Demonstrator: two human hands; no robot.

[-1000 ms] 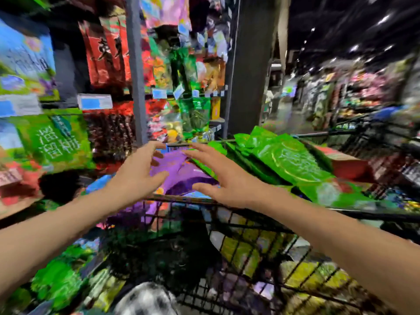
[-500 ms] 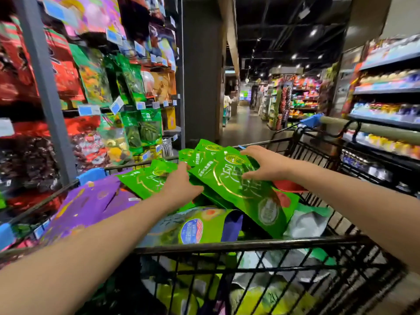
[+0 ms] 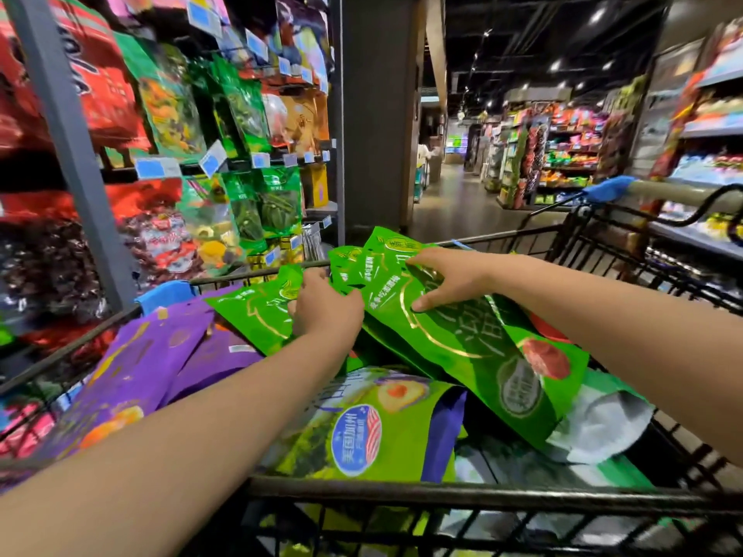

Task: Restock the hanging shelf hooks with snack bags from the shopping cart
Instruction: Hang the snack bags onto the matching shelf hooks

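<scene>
A black wire shopping cart [image 3: 462,494] stands in front of me, piled with snack bags. On top lies a stack of bright green snack bags [image 3: 454,335] with gold lettering. My left hand [image 3: 325,311] grips the left side of the green stack, fingers curled round the bags' edges. My right hand [image 3: 446,277] holds the upper part of the top green bag, thumb pressed on its face. Purple bags [image 3: 152,363] lie at the cart's left, and a green bag with a blue round label [image 3: 358,436] sits below the stack. The hanging shelf hooks [image 3: 225,154] on the left carry bags.
A grey upright post [image 3: 68,154] of the shelf rises at the left. A dark pillar [image 3: 378,114] stands behind the cart. The aisle [image 3: 454,203] runs ahead, with more shelves on the right [image 3: 707,154]. The cart's blue-capped handle [image 3: 611,188] is at the far right.
My view swung right from the shelf to the cart. Both hands moved from the purple bags onto the green stack and have closed round it.
</scene>
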